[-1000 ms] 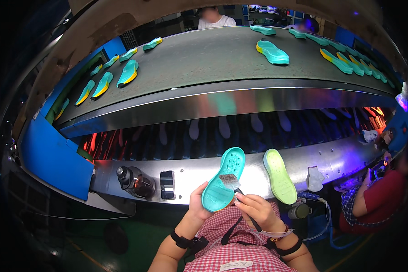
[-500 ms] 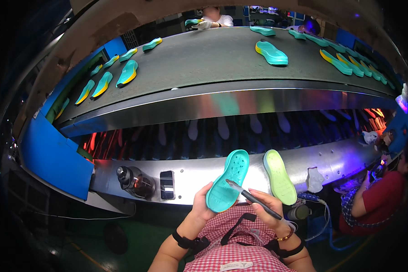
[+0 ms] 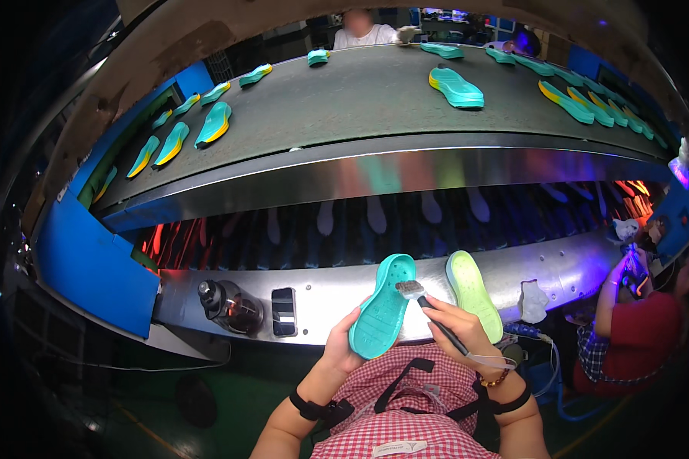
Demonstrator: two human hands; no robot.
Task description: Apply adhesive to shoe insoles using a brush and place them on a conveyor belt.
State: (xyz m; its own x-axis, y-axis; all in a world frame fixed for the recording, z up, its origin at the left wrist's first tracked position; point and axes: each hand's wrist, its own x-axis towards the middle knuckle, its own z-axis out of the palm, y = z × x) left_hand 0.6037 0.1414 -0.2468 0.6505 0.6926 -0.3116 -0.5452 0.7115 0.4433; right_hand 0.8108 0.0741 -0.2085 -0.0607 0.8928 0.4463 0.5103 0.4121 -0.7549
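A turquoise shoe sole (image 3: 377, 320) is tilted up in front of me, its hollow inner face turned toward me. My left hand (image 3: 343, 346) grips it along its lower left edge. In my right hand (image 3: 459, 325) is a brush (image 3: 441, 324) with a dark handle, a metal collar and short bristles. The bristle end is at the sole's right edge, near its upper half; whether it touches cannot be made out. A thin pale tube or cord runs from the handle's lower end past my wrist. Beside my right hand, a pale green sole (image 3: 475, 294) lies on the metal ledge (image 3: 337, 294).
Turquoise and yellow soles (image 3: 457, 89) lie on the dark conveyor belt (image 3: 321, 99) beyond the ledge. A dark bottle (image 3: 230, 307) and a phone (image 3: 284, 312) are at left, a white cloth (image 3: 533, 301) at right. A person in red (image 3: 639, 336) works at right, another (image 3: 366, 36) across the belt.
The brush has swung from the sole's middle up and right to its edge, its bristles now turned leftward. Across the belt, the person has set down a sole and reached right.
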